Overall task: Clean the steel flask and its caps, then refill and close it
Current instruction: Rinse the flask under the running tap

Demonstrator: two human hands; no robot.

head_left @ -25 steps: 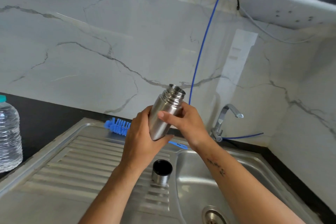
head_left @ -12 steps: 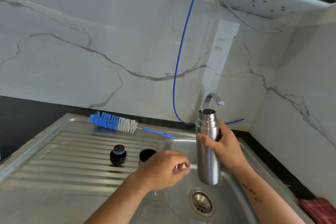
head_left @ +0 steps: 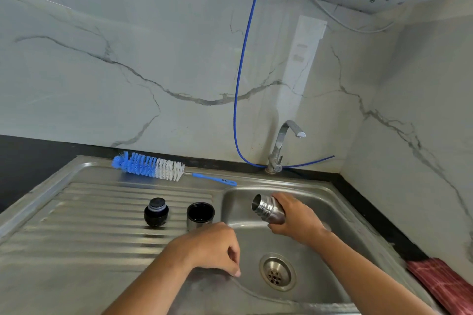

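Head cam: right hand (head_left: 298,220) gripped flask (head_left: 268,208), tilted w/ mouth left over sink (head_left: 332,202); left hand (head_left: 212,248) loosely curled, holding nothing.

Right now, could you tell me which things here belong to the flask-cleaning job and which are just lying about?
Job:
steel flask, gripped by the right hand
black inner cap
steel outer cap
bottle brush
tap
sink

Lying about:
red cloth
blue tube

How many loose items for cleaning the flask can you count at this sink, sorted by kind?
Steel flask: 1
Flask caps: 2, the black stopper and the steel cup cap
Bottle brush: 1
Red cloth: 1
Total: 5
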